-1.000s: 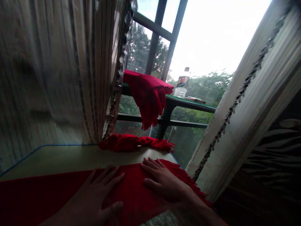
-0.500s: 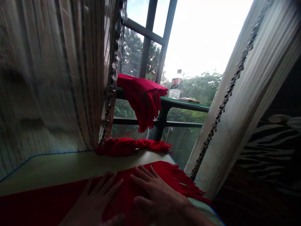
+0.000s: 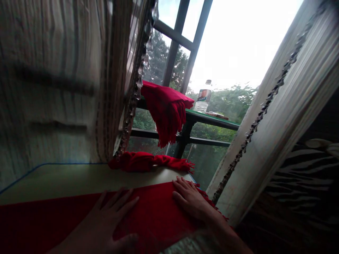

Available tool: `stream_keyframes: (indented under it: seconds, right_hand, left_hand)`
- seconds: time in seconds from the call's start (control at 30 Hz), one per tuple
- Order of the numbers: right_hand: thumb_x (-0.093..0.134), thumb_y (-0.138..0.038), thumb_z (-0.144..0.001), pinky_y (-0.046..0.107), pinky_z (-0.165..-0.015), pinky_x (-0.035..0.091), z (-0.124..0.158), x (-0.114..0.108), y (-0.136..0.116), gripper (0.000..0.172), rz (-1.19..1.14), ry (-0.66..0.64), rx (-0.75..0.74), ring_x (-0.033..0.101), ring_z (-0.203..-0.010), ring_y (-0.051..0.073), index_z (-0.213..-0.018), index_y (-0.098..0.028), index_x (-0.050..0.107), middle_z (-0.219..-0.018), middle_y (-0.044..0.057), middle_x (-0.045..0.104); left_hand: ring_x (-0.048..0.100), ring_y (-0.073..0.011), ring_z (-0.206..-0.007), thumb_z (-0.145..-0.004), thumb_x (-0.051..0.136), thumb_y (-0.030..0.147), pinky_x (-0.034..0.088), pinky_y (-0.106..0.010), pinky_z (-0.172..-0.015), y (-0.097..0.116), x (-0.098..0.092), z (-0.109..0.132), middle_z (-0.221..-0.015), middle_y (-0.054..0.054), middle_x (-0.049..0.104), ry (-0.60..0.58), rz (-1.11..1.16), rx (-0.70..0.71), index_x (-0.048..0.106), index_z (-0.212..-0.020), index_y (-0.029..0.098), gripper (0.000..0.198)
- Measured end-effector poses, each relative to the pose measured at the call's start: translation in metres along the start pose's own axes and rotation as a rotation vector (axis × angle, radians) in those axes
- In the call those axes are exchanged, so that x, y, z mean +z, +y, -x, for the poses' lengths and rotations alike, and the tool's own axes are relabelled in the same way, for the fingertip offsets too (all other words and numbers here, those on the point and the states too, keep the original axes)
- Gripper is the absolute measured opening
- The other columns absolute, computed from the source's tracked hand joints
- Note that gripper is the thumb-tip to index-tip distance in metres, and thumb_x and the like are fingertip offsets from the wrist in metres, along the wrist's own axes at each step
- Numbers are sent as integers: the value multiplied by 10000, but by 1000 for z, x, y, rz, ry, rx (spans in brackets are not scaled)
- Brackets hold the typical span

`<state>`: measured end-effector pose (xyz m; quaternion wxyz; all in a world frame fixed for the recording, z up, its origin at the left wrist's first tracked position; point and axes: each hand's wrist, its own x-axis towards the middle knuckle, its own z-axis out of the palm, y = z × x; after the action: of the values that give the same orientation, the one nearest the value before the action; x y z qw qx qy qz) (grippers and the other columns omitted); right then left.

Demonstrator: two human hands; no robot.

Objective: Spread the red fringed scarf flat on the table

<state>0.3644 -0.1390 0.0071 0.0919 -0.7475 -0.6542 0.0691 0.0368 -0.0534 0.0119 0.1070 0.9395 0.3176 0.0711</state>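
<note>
A red fringed cloth (image 3: 153, 211) lies spread over the pale table with a blue edge (image 3: 76, 176). My left hand (image 3: 108, 218) rests flat on it with fingers spread, near its far edge. Towards the cloth's fringed right end, my right hand (image 3: 192, 201) lies on the fabric with its fingers stretched out, covering part of the fringe. Behind them, a bunched red scarf (image 3: 140, 161) lies along the table's far edge.
Another red fringed cloth (image 3: 168, 109) hangs over the green window ledge (image 3: 212, 119). A clear bottle (image 3: 203, 98) and a small flat item (image 3: 217, 115) are on that ledge. Beaded curtains (image 3: 280, 130) flank the window. Zebra-patterned fabric (image 3: 304, 173) shows at the right.
My right hand has slid right and outward to the fringed end. My left hand has hardly moved. The view has shifted slightly.
</note>
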Motion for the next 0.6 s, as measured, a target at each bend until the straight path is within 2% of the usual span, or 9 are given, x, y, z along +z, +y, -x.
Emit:
stream_keyframes:
  seconds: [0.1,0.2,0.27,0.33,0.43,0.53,0.6]
  right_hand:
    - [336,-622,-1055,581,-1312,69,3,3,-25,703,-25,44,-53,52,-1618,292,-1639,-231,322,-1747,88,123]
    - [384,-649,-1039,566,-1317,66,7,4,-57,706,-121,-48,-238,58,-1619,275,-1644,-294,303,-1746,43,123]
    - [399,-650,-1036,559,-1319,58,6,4,-63,700,-144,-93,-290,91,-1618,272,-1637,-298,323,-1738,47,177]
    - [393,-645,-1040,528,-1323,66,3,4,-51,693,-134,-87,-264,123,-1616,258,-1630,-284,344,-1731,59,212]
    - [396,-610,-1043,459,-1323,119,-3,5,-4,675,-90,-24,-114,188,-1607,222,-1614,-250,386,-1719,67,271]
    - [380,-494,-1054,581,-1297,155,-9,5,46,609,-69,58,50,262,-1587,288,-1577,-192,460,-1684,138,357]
    - [343,-425,-1057,650,-1266,186,-11,3,69,555,-61,152,129,312,-1568,327,-1528,-199,533,-1657,155,418]
  left_hand:
    - [270,-402,-1555,-876,502,849,166,-711,-1247,1,-1,2,-1671,-68,296,-1,29,11,408,-1576,375,851]
    - [285,-410,-1548,-860,575,817,160,-709,-1250,-3,4,1,-1665,-84,316,32,45,21,421,-1568,362,856]
    - [284,-414,-1549,-856,595,806,159,-706,-1252,-6,6,0,-1668,-82,313,47,56,29,427,-1562,369,847]
    - [269,-416,-1554,-852,591,814,159,-708,-1252,-7,7,-1,-1673,-61,307,48,70,31,428,-1555,394,835]
    - [238,-413,-1562,-845,590,820,156,-721,-1247,-7,6,0,-1680,-31,284,22,81,7,396,-1560,425,839]
    - [229,-409,-1563,-849,576,824,156,-725,-1243,-6,4,0,-1678,-36,267,-3,69,1,377,-1566,413,851]
    - [241,-412,-1559,-849,576,825,149,-725,-1244,-8,6,0,-1671,-47,280,7,50,2,393,-1561,397,851]
